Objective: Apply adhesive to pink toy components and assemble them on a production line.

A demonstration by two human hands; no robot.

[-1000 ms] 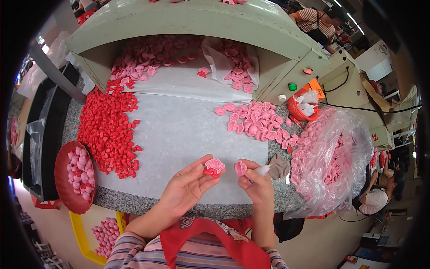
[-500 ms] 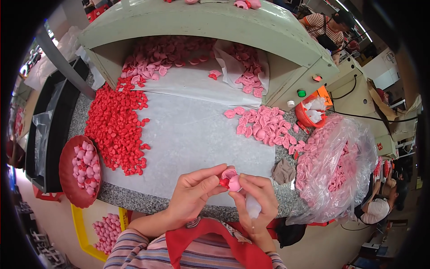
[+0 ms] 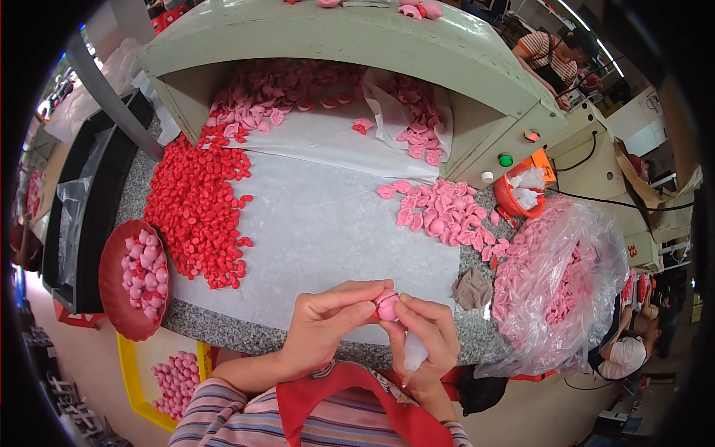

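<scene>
Just above the table's front edge, a small pink rounded soft-looking piece (image 3: 387,306) with some red on it sits between my two hands. My left hand (image 3: 325,316) pinches its left side with thumb and fingers. On the other side, the fingertips of my right hand (image 3: 433,331) close on the same piece. A small translucent white squeeze bottle (image 3: 415,353) is also tucked in my right hand, under the fingers. A dark seam runs across the pink piece; its inside is hidden.
Small red pieces (image 3: 190,208) heap at the left, near a red bowl (image 3: 110,298) of pink-and-red pieces. Pink shells (image 3: 443,212) lie on the right, beside a clear plastic bag (image 3: 596,276). A pale green metal housing (image 3: 335,33) spans the back. A grey cloth (image 3: 472,289) lies at right.
The pink piece was gaping with a hollow and a red part showing; now it is rounded, its edges together. My left fingers have moved right, closer to my right fingertips.
</scene>
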